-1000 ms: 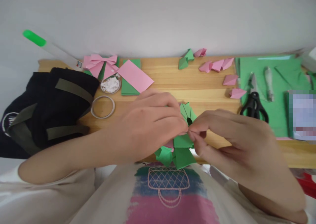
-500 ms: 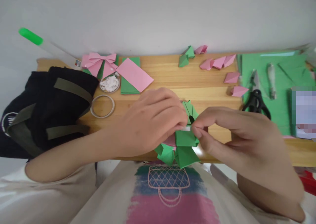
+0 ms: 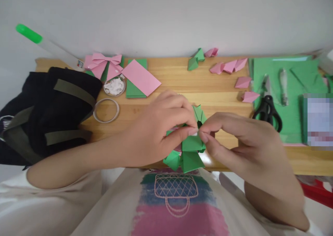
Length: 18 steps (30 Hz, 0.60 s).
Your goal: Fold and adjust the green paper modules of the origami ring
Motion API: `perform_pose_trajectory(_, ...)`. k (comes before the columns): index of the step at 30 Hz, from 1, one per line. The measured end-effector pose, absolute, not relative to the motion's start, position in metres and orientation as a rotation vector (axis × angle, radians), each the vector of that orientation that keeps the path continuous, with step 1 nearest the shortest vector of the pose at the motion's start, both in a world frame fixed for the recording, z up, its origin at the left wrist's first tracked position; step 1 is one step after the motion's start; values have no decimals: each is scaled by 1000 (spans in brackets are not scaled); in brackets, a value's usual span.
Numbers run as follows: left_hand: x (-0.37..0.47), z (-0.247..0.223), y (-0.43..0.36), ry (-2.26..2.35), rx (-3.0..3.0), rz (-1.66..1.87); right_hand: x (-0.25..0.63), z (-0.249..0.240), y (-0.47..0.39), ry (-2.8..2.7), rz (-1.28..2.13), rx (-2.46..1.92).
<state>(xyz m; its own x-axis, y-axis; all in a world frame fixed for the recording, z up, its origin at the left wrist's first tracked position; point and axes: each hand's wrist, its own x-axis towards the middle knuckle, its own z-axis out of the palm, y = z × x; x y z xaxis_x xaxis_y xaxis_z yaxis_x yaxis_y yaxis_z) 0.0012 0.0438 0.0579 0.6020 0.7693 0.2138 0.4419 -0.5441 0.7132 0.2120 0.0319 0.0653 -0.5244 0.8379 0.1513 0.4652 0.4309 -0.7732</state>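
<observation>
A folded paper piece of green and pink parts point(image 3: 191, 145) sits at the front of the table, close to my shirt. My left hand point(image 3: 169, 123) bends over its left side, thumb and forefinger closed at its upper edge. A small white strip, seemingly tape point(image 3: 194, 134), shows on the green paper between my fingertips. From the right, my right hand point(image 3: 244, 147) pinches thumb and forefinger together at the strip's end. My fingers partly cover the strip and the paper beneath.
Left lie a black bag point(image 3: 65, 101), a tape roll point(image 3: 106, 110), a dish of white scraps point(image 3: 114, 86), a pink bow point(image 3: 106, 64) and paper rectangles point(image 3: 142, 77). Folded pink pieces point(image 3: 230, 66) lie behind; scissors point(image 3: 267, 107) rest on green sheets point(image 3: 293, 125) at right.
My left thumb has straightened and now shows along the paper's upper edge. Both hands and the paper piece have shifted slightly; the whole view has moved a little too.
</observation>
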Motion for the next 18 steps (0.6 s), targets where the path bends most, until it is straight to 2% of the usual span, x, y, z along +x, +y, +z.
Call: perform_pose_trajectory(18,1,57,47,876,2279,610,215,61,35,-2138,966,-1035)
